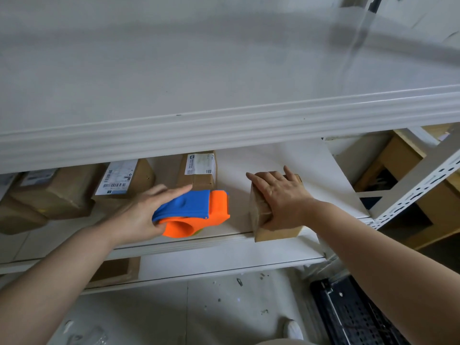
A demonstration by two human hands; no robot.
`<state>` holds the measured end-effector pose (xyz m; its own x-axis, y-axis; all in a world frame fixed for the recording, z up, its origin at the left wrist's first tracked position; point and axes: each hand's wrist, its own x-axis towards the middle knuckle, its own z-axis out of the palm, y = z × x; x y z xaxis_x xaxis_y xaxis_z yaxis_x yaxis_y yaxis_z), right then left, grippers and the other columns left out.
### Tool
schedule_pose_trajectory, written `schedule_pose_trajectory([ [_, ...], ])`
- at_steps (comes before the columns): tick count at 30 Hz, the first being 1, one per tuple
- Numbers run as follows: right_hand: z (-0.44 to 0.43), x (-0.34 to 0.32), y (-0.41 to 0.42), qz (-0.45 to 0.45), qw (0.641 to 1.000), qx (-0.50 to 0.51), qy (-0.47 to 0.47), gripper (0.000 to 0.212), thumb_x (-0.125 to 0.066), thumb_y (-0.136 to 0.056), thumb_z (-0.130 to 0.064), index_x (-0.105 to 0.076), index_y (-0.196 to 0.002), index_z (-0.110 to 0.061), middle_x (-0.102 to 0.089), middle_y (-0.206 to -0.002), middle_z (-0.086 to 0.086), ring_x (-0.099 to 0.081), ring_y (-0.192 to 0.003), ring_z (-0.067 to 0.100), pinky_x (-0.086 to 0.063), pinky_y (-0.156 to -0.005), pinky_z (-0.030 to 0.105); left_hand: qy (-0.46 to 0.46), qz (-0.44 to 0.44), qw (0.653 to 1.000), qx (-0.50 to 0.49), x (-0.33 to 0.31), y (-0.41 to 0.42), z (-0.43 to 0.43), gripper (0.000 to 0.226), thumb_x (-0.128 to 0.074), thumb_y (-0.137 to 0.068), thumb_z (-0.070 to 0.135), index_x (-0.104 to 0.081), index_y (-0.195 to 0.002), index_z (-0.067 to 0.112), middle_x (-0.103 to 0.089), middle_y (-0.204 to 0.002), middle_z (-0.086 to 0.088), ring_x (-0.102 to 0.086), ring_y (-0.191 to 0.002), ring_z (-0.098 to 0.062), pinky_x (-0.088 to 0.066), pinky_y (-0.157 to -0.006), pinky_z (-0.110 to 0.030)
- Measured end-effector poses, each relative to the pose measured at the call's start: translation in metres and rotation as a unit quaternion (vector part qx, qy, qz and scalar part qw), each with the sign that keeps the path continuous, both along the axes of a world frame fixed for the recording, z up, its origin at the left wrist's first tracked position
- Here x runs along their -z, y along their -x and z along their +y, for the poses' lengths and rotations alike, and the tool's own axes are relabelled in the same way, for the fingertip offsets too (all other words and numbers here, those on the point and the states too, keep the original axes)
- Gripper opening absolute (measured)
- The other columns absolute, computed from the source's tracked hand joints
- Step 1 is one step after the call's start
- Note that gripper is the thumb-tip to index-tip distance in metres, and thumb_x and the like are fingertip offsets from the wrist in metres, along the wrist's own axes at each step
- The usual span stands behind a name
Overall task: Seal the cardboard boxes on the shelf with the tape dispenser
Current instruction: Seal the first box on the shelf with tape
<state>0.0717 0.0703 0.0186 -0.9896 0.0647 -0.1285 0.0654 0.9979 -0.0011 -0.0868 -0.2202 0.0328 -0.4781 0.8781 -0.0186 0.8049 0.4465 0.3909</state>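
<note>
My left hand grips the blue and orange tape dispenser over the middle shelf, index finger stretched along its blue top. My right hand lies on top of a small cardboard box at the shelf's front edge, fingers spread over the top and thumb wrapped around its near left side. The dispenser is to the left of that box, apart from it. Further back on the shelf stand a labelled box and another labelled box.
More cardboard boxes crowd the left of the shelf. The upper shelf's white rim overhangs close above. A perforated white upright rises at right, with open boxes behind it. A black crate sits on the floor.
</note>
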Motion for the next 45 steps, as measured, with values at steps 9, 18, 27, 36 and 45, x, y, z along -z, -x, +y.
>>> schedule_pose_trajectory([
  [9, -0.003, 0.003, 0.001, 0.007, 1.000, 0.004, -0.012, 0.120, -0.069, -0.062, -0.055, 0.005, -0.152, -0.027, -0.023, -0.152, -0.002, -0.021, -0.140, 0.021, 0.000, -0.118, 0.050, 0.068, 0.025, 0.997, 0.024, -0.012, -0.012, 0.005, 0.096, -0.058, -0.076, 0.011, -0.011, -0.135, 0.070, -0.035, -0.106, 0.022, -0.049, -0.085, -0.001, -0.043, -0.067, -0.016],
  [18, -0.012, 0.005, 0.002, 0.011, 1.000, 0.014, -0.018, 0.116, -0.066, -0.067, -0.055, 0.004, -0.152, -0.022, -0.023, -0.152, 0.003, -0.023, -0.139, 0.025, -0.005, -0.117, 0.055, 0.200, 0.236, 0.950, 0.038, -0.037, -0.044, 0.062, 0.080, -0.049, -0.081, 0.034, -0.006, -0.143, 0.058, -0.045, -0.102, 0.003, -0.053, -0.087, -0.023, -0.039, -0.072, -0.030],
  [27, -0.013, 0.007, -0.013, 0.040, 0.999, 0.015, 0.001, 0.112, -0.062, -0.070, -0.054, 0.006, -0.152, -0.021, -0.025, -0.148, 0.002, -0.024, -0.137, 0.025, -0.004, -0.116, 0.056, 0.221, 0.108, 0.968, -0.046, -0.012, -0.037, 0.040, 0.072, -0.056, -0.079, 0.040, -0.023, -0.142, 0.054, -0.047, -0.112, 0.005, -0.055, -0.105, -0.020, -0.041, -0.075, -0.024],
  [36, 0.014, 0.001, -0.017, 0.007, 0.997, 0.083, 0.002, 0.119, -0.067, -0.068, -0.047, 0.013, -0.152, -0.018, -0.019, -0.151, 0.003, -0.017, -0.141, 0.025, -0.005, -0.117, 0.056, 0.137, 0.129, 0.982, 0.025, 0.043, -0.046, 0.050, 0.090, -0.058, -0.086, 0.021, 0.001, -0.149, 0.043, -0.026, -0.104, 0.001, -0.038, -0.102, -0.019, -0.040, -0.086, -0.029],
  [45, 0.054, -0.003, -0.043, -0.015, 0.992, 0.123, 0.005, 0.122, -0.074, -0.068, -0.041, 0.016, -0.149, -0.035, -0.005, -0.154, -0.014, -0.011, -0.140, 0.020, -0.027, -0.107, 0.060, 0.131, 0.207, 0.969, 0.027, 0.095, -0.067, 0.105, 0.088, -0.045, -0.090, 0.006, 0.011, -0.148, 0.042, -0.034, -0.128, -0.013, -0.035, -0.122, -0.036, -0.030, -0.099, -0.044],
])
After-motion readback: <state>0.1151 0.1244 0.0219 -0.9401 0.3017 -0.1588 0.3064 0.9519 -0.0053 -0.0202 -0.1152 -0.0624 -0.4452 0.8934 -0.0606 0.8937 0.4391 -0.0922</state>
